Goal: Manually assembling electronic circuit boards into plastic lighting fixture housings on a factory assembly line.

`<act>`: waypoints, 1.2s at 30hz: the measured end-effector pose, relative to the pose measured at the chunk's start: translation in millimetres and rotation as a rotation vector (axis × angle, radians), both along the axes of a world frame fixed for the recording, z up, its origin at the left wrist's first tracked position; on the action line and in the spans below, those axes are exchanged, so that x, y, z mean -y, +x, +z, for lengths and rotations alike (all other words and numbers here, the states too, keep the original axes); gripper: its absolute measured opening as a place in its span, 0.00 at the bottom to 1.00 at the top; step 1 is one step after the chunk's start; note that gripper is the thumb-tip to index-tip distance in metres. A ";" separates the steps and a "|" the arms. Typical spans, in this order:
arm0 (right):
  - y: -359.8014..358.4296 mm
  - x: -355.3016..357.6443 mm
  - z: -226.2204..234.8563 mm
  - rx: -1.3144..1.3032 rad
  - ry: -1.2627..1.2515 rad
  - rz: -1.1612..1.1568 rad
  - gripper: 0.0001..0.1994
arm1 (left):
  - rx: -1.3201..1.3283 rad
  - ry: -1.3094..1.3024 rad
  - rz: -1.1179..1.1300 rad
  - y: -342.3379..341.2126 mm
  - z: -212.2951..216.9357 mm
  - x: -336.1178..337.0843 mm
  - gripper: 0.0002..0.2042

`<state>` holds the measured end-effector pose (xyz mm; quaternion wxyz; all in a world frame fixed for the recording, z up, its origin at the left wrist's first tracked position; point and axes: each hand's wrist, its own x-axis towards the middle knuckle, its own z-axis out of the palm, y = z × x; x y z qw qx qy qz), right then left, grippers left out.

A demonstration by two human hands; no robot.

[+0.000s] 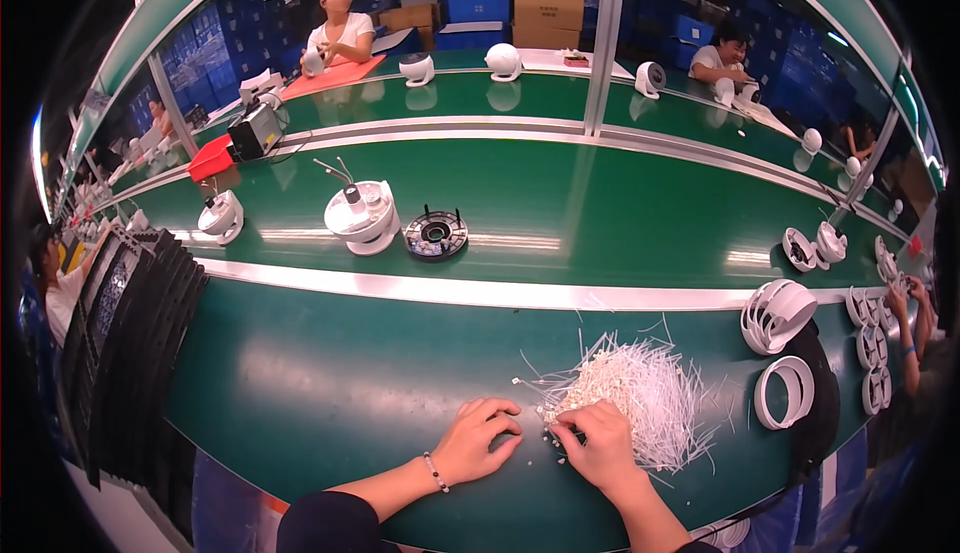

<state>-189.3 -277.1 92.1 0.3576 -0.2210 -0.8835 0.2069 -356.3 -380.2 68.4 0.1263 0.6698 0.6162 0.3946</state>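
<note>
A heap of thin white wires (660, 403) lies on the green workbench, with small pale connectors gathered along its left side. My right hand (600, 445) is at that left edge, thumb and fingers drawn together in a pinch among the connectors. What sits between those fingertips is too small to make out. To the left of the heap, my left hand (482, 441) rests just over the bench, its fingers curved and apart from the thumb, holding nothing. A beaded bracelet (436, 473) circles the left wrist. Several tiny white bits are scattered between my hands.
Stacked black trays (125, 323) stand at the left. White rings (784, 393) and nested white shells (778, 315) are at the right. Beyond a metal rail (450, 288), the green conveyor (530, 203) carries white housings (362, 218) and a black round part (436, 235). Several people work around.
</note>
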 end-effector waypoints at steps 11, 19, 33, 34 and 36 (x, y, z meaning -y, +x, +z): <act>-13.7 0.5 -19.3 0.041 0.008 0.100 0.09 | -0.057 0.066 0.059 -3.0 -2.0 -5.1 0.06; 9.5 2.0 -10.6 0.087 -0.040 0.030 0.10 | -0.004 0.104 0.089 13.1 13.4 -21.0 0.06; 1.6 -0.8 -30.2 0.161 -0.010 0.060 0.11 | -0.550 0.100 0.588 -158.2 -17.0 -171.8 0.24; 0.8 0.8 -29.4 0.172 0.000 0.058 0.11 | -0.512 0.091 0.601 -161.7 -20.3 -174.8 0.24; 0.3 3.0 -27.9 0.187 0.009 0.061 0.11 | -0.475 0.141 0.614 -155.4 -15.8 -176.8 0.22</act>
